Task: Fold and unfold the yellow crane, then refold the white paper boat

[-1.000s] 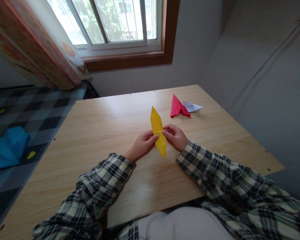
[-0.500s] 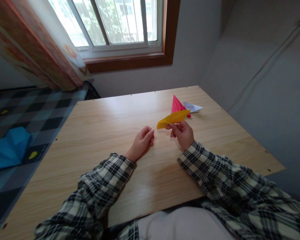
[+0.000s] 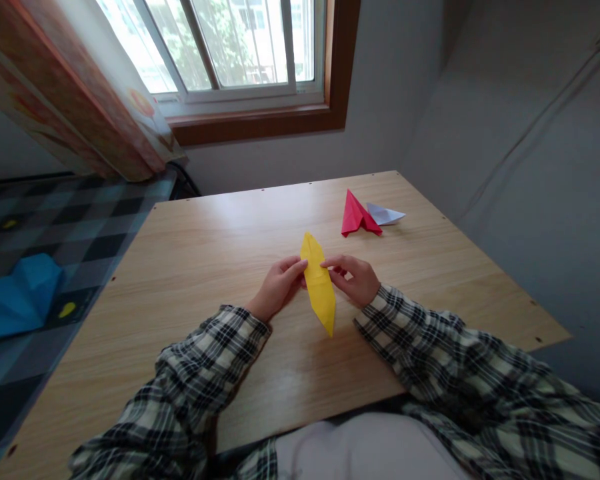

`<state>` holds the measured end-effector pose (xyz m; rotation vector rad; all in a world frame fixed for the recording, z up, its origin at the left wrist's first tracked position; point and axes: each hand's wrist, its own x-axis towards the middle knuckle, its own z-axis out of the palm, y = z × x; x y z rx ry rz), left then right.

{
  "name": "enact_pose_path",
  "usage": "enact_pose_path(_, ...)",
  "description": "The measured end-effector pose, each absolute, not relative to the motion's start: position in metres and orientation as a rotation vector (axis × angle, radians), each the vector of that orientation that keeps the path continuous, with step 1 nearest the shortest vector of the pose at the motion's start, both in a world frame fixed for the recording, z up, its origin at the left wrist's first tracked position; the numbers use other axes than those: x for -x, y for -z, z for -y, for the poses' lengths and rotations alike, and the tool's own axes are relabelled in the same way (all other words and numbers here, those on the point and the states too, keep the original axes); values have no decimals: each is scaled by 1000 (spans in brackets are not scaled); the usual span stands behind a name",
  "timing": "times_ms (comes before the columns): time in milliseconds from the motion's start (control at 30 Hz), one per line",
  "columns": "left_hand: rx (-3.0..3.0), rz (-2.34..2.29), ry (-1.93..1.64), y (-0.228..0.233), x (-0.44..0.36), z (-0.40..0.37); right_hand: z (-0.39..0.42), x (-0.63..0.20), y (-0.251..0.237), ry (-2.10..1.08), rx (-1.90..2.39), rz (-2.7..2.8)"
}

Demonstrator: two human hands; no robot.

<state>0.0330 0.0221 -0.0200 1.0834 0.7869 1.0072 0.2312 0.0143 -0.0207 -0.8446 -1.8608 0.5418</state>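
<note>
A folded yellow paper [image 3: 320, 287], long and pointed at its near end, is held upright-lengthwise over the middle of the table, its tip toward me. On its left edge my left hand [image 3: 281, 283] pinches it, thumb on top. My right hand [image 3: 356, 277] is at the right edge, the index fingertip touching the paper and the thumb close beneath; the other fingers are curled. Whether the right thumb presses on the paper is hard to see.
Beyond my right hand lie a red folded paper plane [image 3: 357, 217] and a white folded paper [image 3: 387, 214] on the wooden table [image 3: 205, 247]. A blue folded paper [image 3: 23, 297] rests on a checked cloth [image 3: 105, 220] at the left. A window [image 3: 230, 53] stands behind.
The yellow paper has turned from lying crosswise in my right hand to pointing toward me, and moved left. My left hand has taken hold of its edge. The red paper plane is now uncovered.
</note>
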Motion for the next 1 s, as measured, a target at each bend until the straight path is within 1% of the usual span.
enact_pose_path(167,-1096,-840,-1016,19,-32,-22,-16,-231,23,-527,775,1907)
enact_pose_path(333,-1104,-855,-1026,21,-32,-23,-17,-232,24,-590,737,1905)
enact_pose_path(600,-1206,-853,-999,22,-32,-23,-15,-230,18,-809,857,1779)
enact_pose_path(1000,-1371,-913,-979,13,-32,-16,-19,-222,29,-1243,928,1447)
